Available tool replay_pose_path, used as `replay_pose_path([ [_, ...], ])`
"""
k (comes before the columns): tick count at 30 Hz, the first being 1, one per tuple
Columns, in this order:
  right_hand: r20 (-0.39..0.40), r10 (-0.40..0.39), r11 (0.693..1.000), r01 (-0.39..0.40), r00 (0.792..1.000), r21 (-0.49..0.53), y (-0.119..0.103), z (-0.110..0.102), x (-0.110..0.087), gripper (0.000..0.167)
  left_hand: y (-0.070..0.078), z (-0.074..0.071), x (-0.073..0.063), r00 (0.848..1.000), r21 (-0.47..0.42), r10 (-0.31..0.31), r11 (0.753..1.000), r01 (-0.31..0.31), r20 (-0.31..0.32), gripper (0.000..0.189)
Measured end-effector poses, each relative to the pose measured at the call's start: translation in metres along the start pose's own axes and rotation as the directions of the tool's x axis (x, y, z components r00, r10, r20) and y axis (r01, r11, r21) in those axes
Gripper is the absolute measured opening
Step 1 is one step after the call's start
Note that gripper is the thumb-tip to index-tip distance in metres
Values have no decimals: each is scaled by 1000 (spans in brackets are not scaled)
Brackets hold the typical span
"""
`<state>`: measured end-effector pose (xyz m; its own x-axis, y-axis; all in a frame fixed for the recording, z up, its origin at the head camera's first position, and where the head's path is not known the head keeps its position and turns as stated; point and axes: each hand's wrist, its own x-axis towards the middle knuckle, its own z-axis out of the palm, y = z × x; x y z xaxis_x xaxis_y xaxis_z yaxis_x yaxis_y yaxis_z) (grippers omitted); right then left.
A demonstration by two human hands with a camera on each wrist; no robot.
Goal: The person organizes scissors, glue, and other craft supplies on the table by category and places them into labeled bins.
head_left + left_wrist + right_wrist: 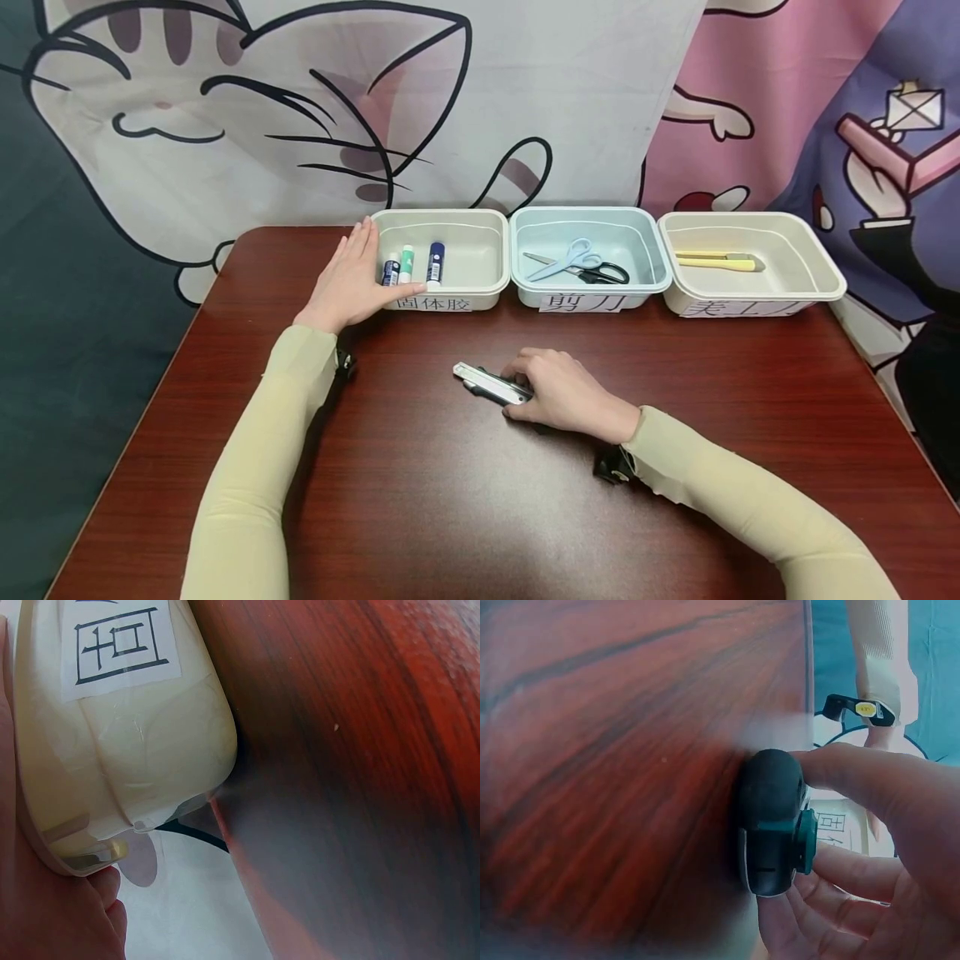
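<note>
My right hand (562, 392) pinches a silver and black utility knife (487, 383) low over the table, thumb on one side and fingers on the other. In the right wrist view the black end of the utility knife (769, 817), with a green slider, faces the camera between thumb and fingers. My left hand (352, 279) lies with straight fingers along the left side of a cream bin (487, 283), its thumb stretched over the front rim. Inside that bin stand several glue sticks (435, 263). The left wrist view shows the bin's labelled front (150, 735) up close.
To its right, a light blue bin (645, 287) contains blue scissors (562, 262) and black-handled scissors (603, 273). A second cream bin (810, 279) at the right has yellow utility knives (716, 262). All three stand in a row along the back of the brown table (420, 500), before a cartoon curtain.
</note>
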<state>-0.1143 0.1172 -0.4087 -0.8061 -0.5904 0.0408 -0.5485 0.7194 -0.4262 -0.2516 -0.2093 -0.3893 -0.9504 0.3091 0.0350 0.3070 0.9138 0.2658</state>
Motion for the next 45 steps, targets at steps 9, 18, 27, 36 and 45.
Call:
replay_pose_path([
  [9,-11,27,999,-27,1000,-25,7,-10,-4,34,1,0,-1,1000,-8,-6,1000,6,3,130],
  [18,-76,60,998,-62,995,-26,27,-31,-16,35,1,0,-1,1000,-12,-5,1000,5,0,131],
  [27,-182,106,994,-106,978,9,41,-71,-28,33,1,0,-1,1000,-9,-5,1000,5,-1,131],
  [36,-328,138,989,-150,935,-12,52,-124,-34,34,1,0,0,1000,-8,-6,1000,6,-1,131],
  [45,-406,249,965,-262,879,25,82,-165,-42,39,1,0,-1,1000,-10,-8,1000,8,0,131],
])
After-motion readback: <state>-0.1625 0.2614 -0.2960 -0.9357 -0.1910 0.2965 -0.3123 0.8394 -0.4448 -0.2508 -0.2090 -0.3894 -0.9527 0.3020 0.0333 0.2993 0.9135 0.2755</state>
